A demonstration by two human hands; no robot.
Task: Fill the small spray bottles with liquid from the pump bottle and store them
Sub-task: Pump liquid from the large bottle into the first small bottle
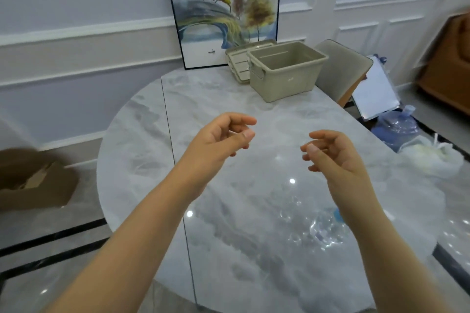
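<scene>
Left hand (pixel 223 140) and right hand (pixel 330 151) hover apart, loosely curled, empty; beyond them the open bin (pixel 284 68) waits, so reach steadily.

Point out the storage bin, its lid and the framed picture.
storage bin (pixel 282 79), head view, on its front wall.
lid (pixel 237 63), head view, on its ribbed top face, left of the bin.
framed picture (pixel 218 7), head view, on the painted deer scene.
</scene>
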